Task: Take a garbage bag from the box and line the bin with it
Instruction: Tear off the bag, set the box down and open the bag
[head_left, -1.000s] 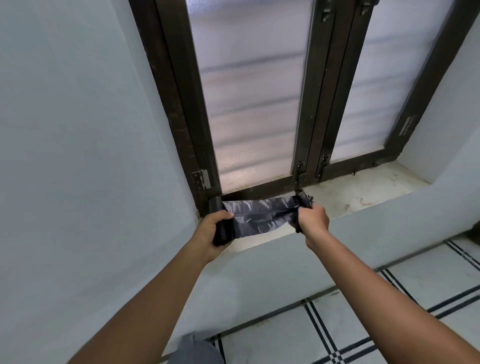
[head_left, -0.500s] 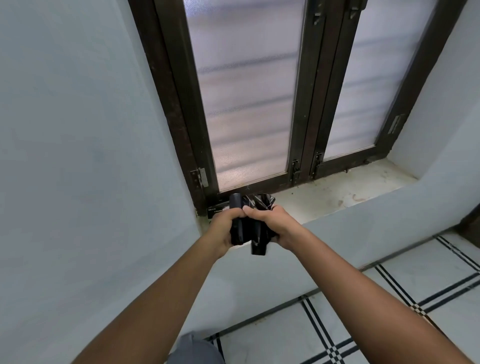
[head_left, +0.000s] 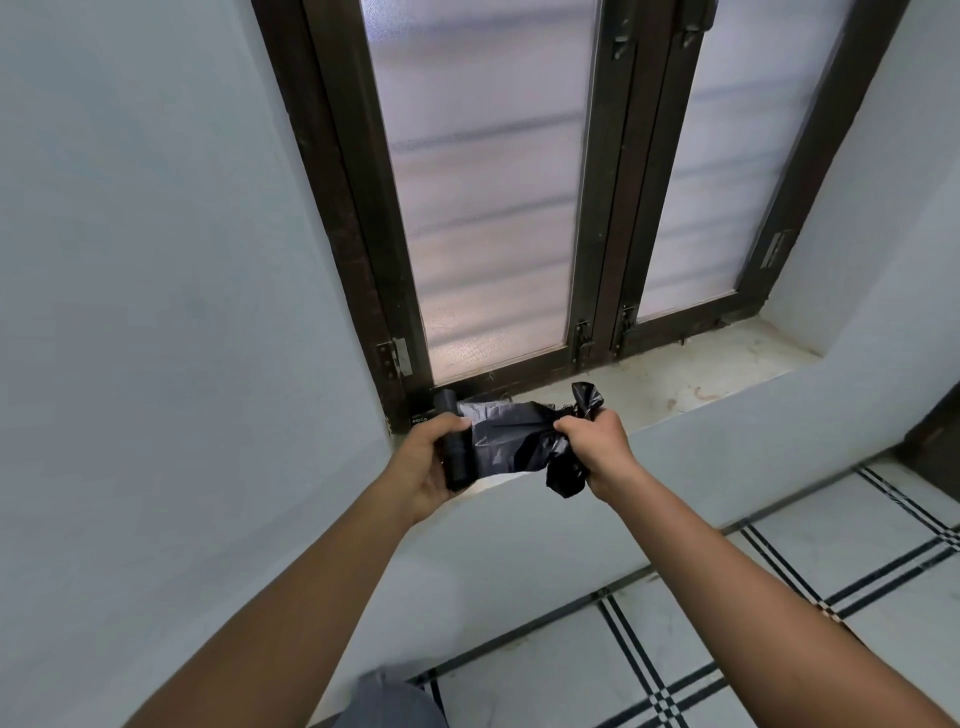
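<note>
Pulling a bag off the roll

Head view: the left hand (head_left: 426, 462) is gripping the roll (head_left: 457, 457); the right hand (head_left: 597, 449) is clutching the bunched bag (head_left: 514, 441), drawing apart again after meeting, over the sill (head_left: 675, 379). Tearing free is likely next; no bin visible.

Black garbage bag (head_left: 511, 434) stretched, crumpled, off its upright roll (head_left: 453, 447)

Your left hand (head_left: 427, 467) grips the roll of garbage bags (head_left: 453, 451), fingers (head_left: 451, 425) curled over it. Your right hand (head_left: 597, 447) clutches the bunched garbage bag (head_left: 511, 436), stretched between both hands just before the window sill (head_left: 675, 379).
</note>
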